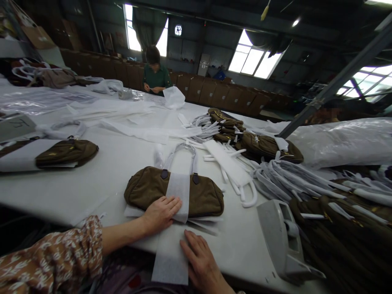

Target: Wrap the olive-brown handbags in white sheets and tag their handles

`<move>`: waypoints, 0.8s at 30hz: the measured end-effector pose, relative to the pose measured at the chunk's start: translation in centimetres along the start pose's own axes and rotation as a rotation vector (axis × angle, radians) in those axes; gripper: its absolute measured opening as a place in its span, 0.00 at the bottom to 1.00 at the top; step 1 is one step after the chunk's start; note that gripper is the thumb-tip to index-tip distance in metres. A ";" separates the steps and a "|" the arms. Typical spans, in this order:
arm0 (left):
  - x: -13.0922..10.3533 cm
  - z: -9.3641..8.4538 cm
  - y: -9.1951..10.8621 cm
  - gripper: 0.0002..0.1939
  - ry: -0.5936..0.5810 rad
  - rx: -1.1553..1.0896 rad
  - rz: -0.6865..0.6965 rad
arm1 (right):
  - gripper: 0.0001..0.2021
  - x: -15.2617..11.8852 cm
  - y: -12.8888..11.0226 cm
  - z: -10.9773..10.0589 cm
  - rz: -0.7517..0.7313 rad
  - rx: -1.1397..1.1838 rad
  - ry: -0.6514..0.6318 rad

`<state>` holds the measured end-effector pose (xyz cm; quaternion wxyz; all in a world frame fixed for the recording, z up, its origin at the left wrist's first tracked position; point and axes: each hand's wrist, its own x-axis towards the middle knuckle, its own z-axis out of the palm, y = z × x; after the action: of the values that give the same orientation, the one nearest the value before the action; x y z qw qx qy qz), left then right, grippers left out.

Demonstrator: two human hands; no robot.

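A brown handbag [147,185] lies on the white table, its wrapped handles [183,148] pointing away from me. A white paper strip [178,190] crosses the bag's middle between the handle tabs. My left hand [163,213] rests flat on the strip's lower part and the bag's edge, fingers together and stretched out. A second length of white paper [171,261] runs from below the bag over the table's near edge. My right hand [199,255] lies beside it with spread fingers, touching its right side. More white sheets show under the bag.
A tape dispenser [280,241] stands to the right, near piled brown bags [352,228]. More bags [226,126] and white padded strips [228,163] lie beyond. Another wrapped bag [67,153] is at left. A person in green [157,75] is across the table [122,151].
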<state>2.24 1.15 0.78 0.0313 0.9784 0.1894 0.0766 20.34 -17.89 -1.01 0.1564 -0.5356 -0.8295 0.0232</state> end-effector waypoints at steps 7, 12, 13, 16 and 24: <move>0.0 0.4 0.1 0.33 0.037 0.011 -0.023 | 0.17 4.7 1.6 -0.5 -0.145 0.035 0.080; 0.0 0.4 0.2 0.33 0.045 0.004 -0.023 | 0.13 6.2 2.3 -1.3 -0.211 0.029 0.161; 0.0 0.4 0.2 0.33 0.047 0.002 -0.025 | 0.13 6.3 2.2 -1.8 -0.228 0.034 0.168; 0.0 0.5 0.2 0.31 0.056 0.014 -0.028 | 0.14 6.7 1.7 -3.4 -0.257 0.049 0.226; 0.4 2.0 0.3 0.22 0.066 0.072 -0.057 | 0.13 10.0 3.8 -2.8 -0.077 0.196 0.327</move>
<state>3.01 0.94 -1.11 -0.0082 0.9700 0.2210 0.1012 20.76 -7.67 3.20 0.3411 -0.4825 -0.8067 0.0104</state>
